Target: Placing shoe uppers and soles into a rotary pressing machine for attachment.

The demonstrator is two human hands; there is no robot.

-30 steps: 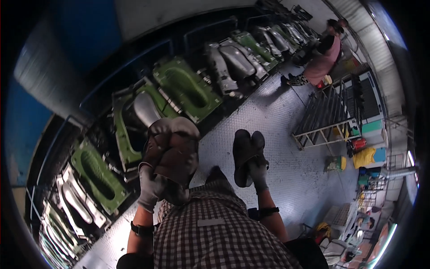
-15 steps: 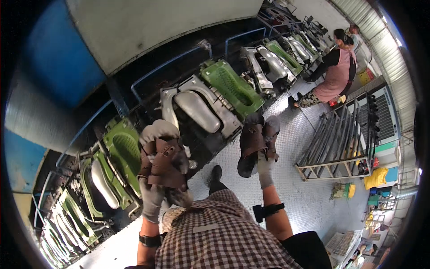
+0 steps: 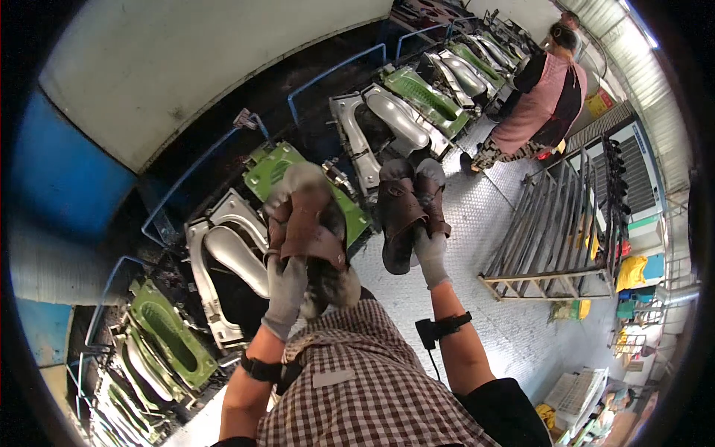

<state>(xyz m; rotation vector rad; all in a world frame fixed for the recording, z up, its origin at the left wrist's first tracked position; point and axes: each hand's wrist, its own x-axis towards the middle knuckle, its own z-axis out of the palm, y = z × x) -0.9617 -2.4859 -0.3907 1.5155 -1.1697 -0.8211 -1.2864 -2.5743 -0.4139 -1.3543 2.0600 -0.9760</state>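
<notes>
Left hand (image 3: 287,287) — gloved, grip clenched on a brown sandal pair (image 3: 309,227) held raised in front of the chest; the fingers wrap the lower end of the bundle, so the sandals stand above the hand with their long axis running up and away from the person, tilted slightly to the right.

Right hand (image 3: 430,253) — gloved, grip clenched on a second dark brown sandal pair (image 3: 406,208); this pair also rises above the hand, soles pressed together, long axis near upright and parallel to the left bundle; the two bundles are near each other but apart.

Position relative to the line: a row of open moulds lies beyond and below both hands; a green mould (image 3: 279,167) sits directly behind the left bundle, and a grey metal mould (image 3: 391,119) directly behind the right bundle; the left hand is the nearer one to the green mould, the right hand to the grey one.

Surroundings: a metal rack (image 3: 555,223) stands on the patterned steel floor (image 3: 462,298) to the right; another person in a pink apron (image 3: 536,108) works further along the row.
</notes>
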